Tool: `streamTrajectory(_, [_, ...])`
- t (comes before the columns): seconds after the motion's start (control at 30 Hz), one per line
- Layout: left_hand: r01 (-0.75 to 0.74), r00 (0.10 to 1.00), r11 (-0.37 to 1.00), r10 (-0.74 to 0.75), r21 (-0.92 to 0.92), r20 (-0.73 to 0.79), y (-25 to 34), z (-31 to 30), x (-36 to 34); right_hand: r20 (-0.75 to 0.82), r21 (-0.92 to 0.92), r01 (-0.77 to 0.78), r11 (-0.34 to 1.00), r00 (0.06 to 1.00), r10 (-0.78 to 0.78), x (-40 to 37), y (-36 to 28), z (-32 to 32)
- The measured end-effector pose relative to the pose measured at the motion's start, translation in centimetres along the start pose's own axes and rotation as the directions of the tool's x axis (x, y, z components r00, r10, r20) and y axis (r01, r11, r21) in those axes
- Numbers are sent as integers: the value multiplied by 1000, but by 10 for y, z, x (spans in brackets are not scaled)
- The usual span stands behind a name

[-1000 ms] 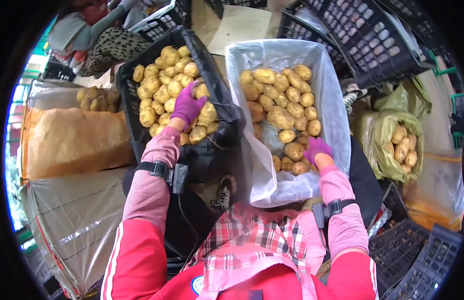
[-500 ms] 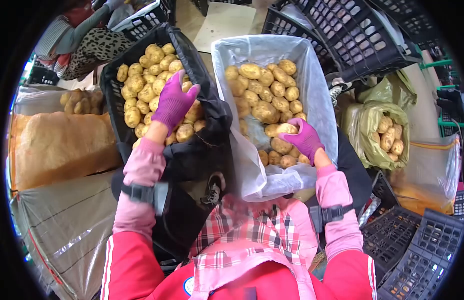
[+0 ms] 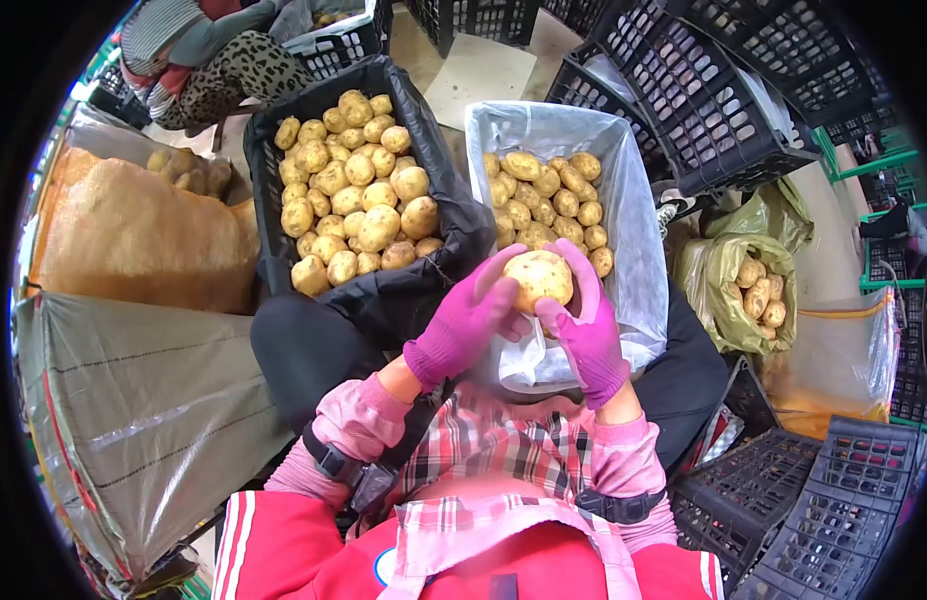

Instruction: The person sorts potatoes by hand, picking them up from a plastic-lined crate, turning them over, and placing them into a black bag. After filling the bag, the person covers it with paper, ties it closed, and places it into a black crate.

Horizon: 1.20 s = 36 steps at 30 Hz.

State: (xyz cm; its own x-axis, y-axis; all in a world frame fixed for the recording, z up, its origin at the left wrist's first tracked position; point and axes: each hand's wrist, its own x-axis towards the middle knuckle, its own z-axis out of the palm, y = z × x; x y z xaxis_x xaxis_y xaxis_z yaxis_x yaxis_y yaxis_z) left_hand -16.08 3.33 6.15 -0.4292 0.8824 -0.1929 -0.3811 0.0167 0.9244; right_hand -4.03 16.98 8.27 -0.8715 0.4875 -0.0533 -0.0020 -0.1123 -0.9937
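Observation:
Both hands wear purple gloves and hold one large potato (image 3: 539, 279) above the near end of the white-lined crate (image 3: 644, 215). My left hand (image 3: 476, 318) grips its left side, and my right hand (image 3: 587, 325) wraps its right side. Many potatoes (image 3: 359, 195) fill the black-lined crate (image 3: 266, 190) on the left. Inside the white-lined crate, more potatoes (image 3: 554, 200) lie toward the far end; its near part is partly hidden by my hands.
Another person (image 3: 199, 55) sits at the upper left. An orange mesh sack (image 3: 134, 225) and a grey sheet-covered stack (image 3: 154, 400) stand left. Black crates (image 3: 674, 90) are at the upper right. A green bag of potatoes (image 3: 719, 295) and empty-looking crates (image 3: 834, 500) are on the right.
My left hand has left the black-lined crate and moved right and down. My right hand has lifted from the potatoes in the white-lined crate. Both hands now meet around one potato.

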Motion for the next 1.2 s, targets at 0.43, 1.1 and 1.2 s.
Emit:
streamTrajectory(0.43, [-124,987,988,133,-97,89,-11,-15,9,-132,-392,146,908,968,-213,10,4,20])
streamTrajectory(1.1, [-511,812,492,544,704,209,-1,-20,10,-167,-421,92,903,970,-176,6,5,21])
streamTrajectory(1.2, [-429,885,700,451,571,112,-6,-17,6,-246,-426,57,903,953,-176,8,12,24])
